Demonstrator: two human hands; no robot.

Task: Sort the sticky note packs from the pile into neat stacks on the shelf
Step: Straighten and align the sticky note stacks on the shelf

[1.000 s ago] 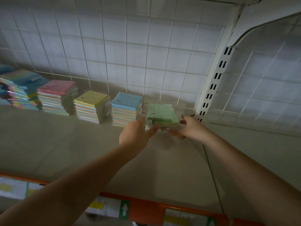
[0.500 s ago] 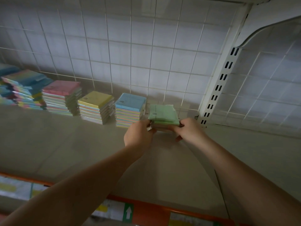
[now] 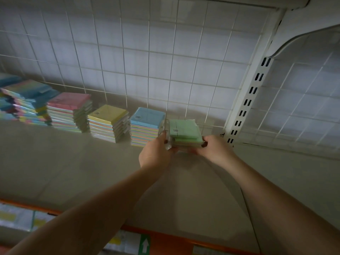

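Both hands have slid in closer: the left hand (image 3: 156, 153) and right hand (image 3: 214, 150) now pinch the green packs (image 3: 184, 132) by their sides. Light, stiff, slippery wrap.

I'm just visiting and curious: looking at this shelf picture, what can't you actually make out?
Head view only:
- Small dark label on the green-topped sticky note packs: too small to read.
- Bottom of those packs: hidden by the left hand and right hand.
- Jumbled multicoloured pile of packs: cut off by the left edge.
- Labels on the orange shelf edge: blurred, cut off by the frame's bottom edge.
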